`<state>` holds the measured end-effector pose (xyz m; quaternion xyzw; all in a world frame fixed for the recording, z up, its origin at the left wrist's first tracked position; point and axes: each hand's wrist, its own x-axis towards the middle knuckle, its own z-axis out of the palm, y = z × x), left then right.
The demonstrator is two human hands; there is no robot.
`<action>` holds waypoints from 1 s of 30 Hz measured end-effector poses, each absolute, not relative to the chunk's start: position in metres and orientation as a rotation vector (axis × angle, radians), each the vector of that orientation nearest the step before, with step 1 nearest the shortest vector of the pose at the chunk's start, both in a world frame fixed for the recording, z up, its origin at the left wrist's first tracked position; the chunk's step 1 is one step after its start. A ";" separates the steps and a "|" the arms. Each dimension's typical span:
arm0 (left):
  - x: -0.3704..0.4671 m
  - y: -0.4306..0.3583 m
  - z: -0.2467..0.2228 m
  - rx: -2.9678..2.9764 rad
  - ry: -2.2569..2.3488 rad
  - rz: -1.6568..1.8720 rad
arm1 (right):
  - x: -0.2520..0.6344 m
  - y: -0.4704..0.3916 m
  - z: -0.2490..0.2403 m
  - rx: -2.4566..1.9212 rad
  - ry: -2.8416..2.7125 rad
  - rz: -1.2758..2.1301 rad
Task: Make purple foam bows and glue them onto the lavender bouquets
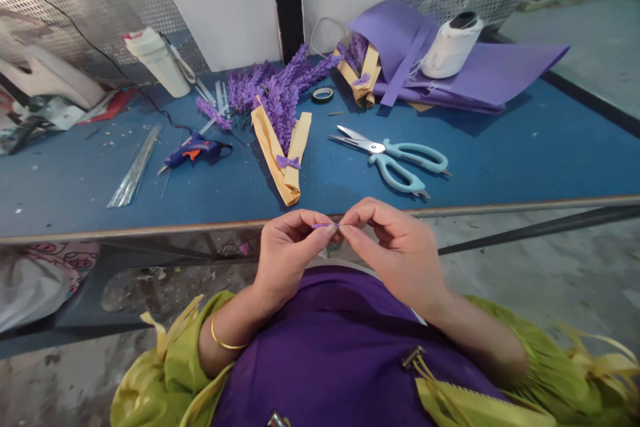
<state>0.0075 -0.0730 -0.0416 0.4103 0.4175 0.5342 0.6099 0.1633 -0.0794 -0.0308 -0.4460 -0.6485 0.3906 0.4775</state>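
Just off the table's front edge, my left hand and my right hand meet, fingertips pinched together. Between them is a thin purple strip, seen nearly edge-on; most of it is hidden by the fingers. Both hands grip it, the left on one side and the right at the other end. Beyond my hands lies a small lavender bouquet in tan wrapping with a purple bow on its front. Light-blue scissors rest to its right, blades partly apart.
A blue glue gun and clear glue sticks lie left. Loose lavender stems, a tape roll and a phone are behind. Purple sheets, a white thread spool and another wrapped bouquet occupy the back right.
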 end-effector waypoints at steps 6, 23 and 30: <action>0.005 -0.069 -0.040 0.838 0.973 1.291 | 0.199 -0.050 -0.029 -1.238 -1.815 0.436; -0.022 -0.055 -0.030 0.587 0.644 1.267 | 0.263 0.015 -0.026 -1.602 -2.596 -0.397; -0.030 -0.054 -0.029 0.495 0.535 1.175 | 0.274 0.017 -0.026 -1.741 -2.485 -0.253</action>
